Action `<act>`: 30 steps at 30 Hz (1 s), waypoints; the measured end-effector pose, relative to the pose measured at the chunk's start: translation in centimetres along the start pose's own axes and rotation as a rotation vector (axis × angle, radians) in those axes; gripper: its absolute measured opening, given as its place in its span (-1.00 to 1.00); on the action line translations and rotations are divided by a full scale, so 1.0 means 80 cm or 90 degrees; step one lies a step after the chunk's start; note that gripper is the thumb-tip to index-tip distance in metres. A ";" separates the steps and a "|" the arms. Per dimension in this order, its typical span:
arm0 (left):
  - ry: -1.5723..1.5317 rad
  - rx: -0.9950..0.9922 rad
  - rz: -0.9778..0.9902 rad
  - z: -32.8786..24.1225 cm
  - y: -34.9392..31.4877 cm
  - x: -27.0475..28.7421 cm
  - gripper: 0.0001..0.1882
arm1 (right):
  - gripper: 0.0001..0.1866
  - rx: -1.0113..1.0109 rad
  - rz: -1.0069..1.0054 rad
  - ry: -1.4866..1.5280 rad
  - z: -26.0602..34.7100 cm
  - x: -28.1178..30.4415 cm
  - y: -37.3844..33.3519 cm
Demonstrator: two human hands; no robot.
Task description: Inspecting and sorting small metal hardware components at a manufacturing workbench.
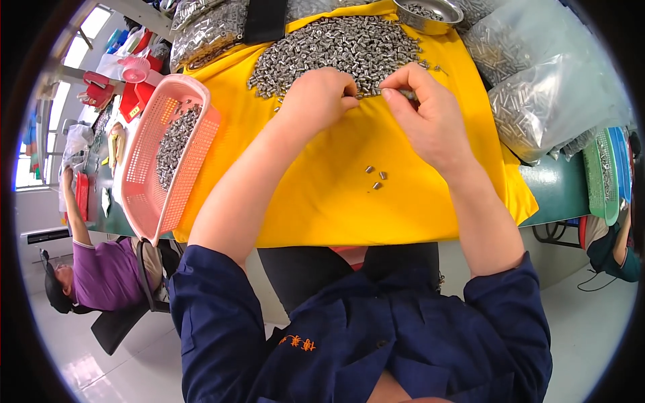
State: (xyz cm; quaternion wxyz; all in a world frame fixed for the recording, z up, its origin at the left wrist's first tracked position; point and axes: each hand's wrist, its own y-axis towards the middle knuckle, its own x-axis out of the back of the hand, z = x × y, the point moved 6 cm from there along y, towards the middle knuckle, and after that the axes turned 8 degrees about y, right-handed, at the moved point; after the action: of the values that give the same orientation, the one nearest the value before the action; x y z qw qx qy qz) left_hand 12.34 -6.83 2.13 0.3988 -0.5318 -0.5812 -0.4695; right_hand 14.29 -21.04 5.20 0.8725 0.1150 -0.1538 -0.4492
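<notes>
A wide heap of small, silvery metal cylinders [336, 50] lies on a yellow cloth [322, 195]. At the heap's near edge, my left hand [316, 101] is closed, thumb and forefinger brought together. Just across from it my right hand [430, 114] is also closed in a pinch, its fingertips close to the left ones. Whatever sits in either pinch is too small or too hidden to make out. Three loose metal pieces [377, 186] rest on the cloth nearer to me, between my forearms.
A pink perforated basket [158, 228] with more metal pieces stands at the left. Far right are clear bags of metal parts [531, 107] and a green basket [594, 178]. A metal bowl [430, 25] and a black flat object [265, 20] lie beyond the heap. Co-workers sit on both sides.
</notes>
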 end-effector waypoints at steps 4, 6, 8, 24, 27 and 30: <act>-0.028 0.026 0.061 0.002 0.004 0.000 -0.86 | -0.93 0.009 -0.009 0.010 -0.004 0.002 0.000; -0.034 -0.012 0.057 -0.002 -0.009 0.001 -0.87 | -0.94 0.006 -0.003 0.014 -0.005 0.002 0.000; -0.012 -0.015 0.056 -0.014 -0.025 0.003 -0.88 | -0.94 0.014 -0.010 0.008 -0.004 0.002 0.000; -1.127 0.134 0.054 -0.007 -0.055 -0.015 -0.88 | -0.95 -0.039 0.082 0.038 -0.006 -0.010 -0.002; -1.072 0.135 0.043 -0.007 -0.056 -0.017 -0.86 | -0.95 -0.041 0.089 0.063 -0.007 -0.014 -0.002; -1.048 0.132 0.038 -0.011 -0.053 -0.019 -0.86 | -0.95 -0.029 0.101 0.051 -0.002 -0.012 -0.004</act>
State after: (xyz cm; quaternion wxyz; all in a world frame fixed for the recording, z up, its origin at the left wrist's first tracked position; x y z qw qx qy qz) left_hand 8.29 -8.06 0.37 -0.0948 -0.6810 -0.7132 0.1363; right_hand 13.62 -20.43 4.79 0.9132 0.1001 -0.1171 -0.3772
